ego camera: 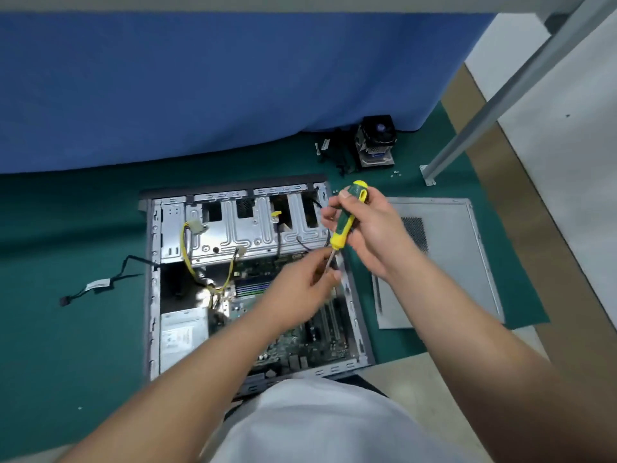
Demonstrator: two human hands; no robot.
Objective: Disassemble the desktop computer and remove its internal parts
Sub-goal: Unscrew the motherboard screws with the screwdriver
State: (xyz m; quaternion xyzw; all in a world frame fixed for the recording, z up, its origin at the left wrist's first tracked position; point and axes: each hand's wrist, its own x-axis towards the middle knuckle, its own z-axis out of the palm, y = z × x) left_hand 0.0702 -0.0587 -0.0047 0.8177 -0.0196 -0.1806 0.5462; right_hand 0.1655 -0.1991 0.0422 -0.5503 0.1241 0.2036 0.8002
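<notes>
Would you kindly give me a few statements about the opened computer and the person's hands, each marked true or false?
1. The right hand grips a green and yellow screwdriver. True.
2. The left hand rests flat on the green mat. False: it is up over the computer case, with its fingers at the screwdriver's metal shaft.
3. The side panel is fitted on the case. False: it lies on the mat to the right of the case.
4. A cooler with a fan sits on the mat beyond the case. True.
5. A loose black cable lies on the mat to the left of the case. True.
</notes>
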